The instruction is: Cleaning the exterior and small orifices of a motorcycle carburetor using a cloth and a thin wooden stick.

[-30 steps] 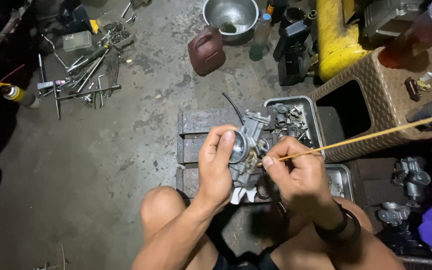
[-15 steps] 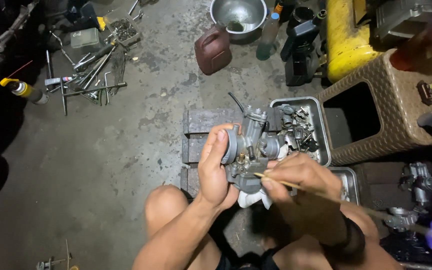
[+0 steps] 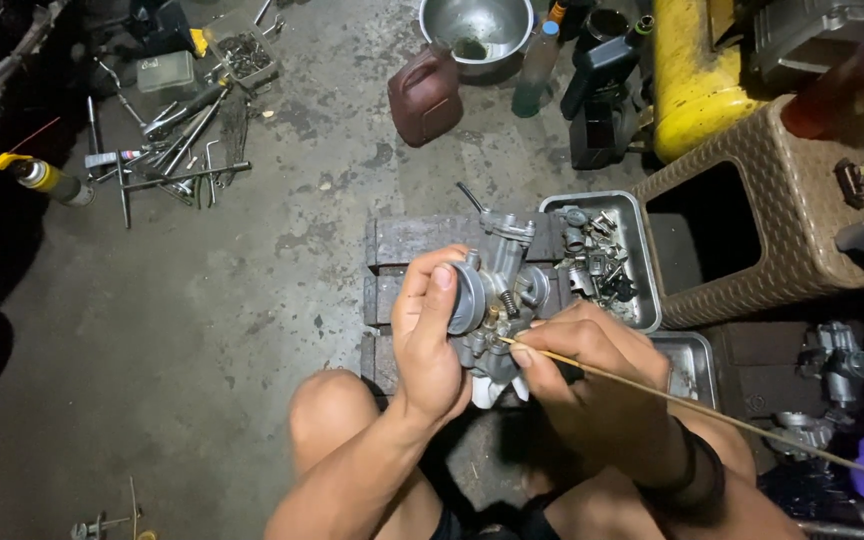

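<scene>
Left hand (image 3: 432, 335) wrapped around the carburetor (image 3: 497, 300), thumb up along its round side cover, holding it above the knees and over the dark wooden block (image 3: 407, 240) on the concrete floor (image 3: 202, 330). Right hand (image 3: 592, 370) pinched shut on a thin stick (image 3: 712, 415), tip touching the lower body of the carburetor near the spring. Hands close together, both on the same part.

Change from a second ago: stick swung from pointing up and right, across the wicker stool (image 3: 802, 200), to trailing down and right past the wrist. Tip now set lower on the carburetor body, right hand dropped slightly and rolled over. Left-hand grip about the same, carburetor tilted a little more toward the camera. Judged as a re-aim of the stick onto a different small opening, probing or clearing work ongoing, not finished.

Just right of the carburetor: metal tray (image 3: 642, 260) of small parts. Farther up: steel bowl (image 3: 477, 25), dark red jug (image 3: 427, 95), yellow cylinder (image 3: 692, 80). Upper left: scattered hand tools (image 3: 172, 150), spray can (image 3: 42, 178).
</scene>
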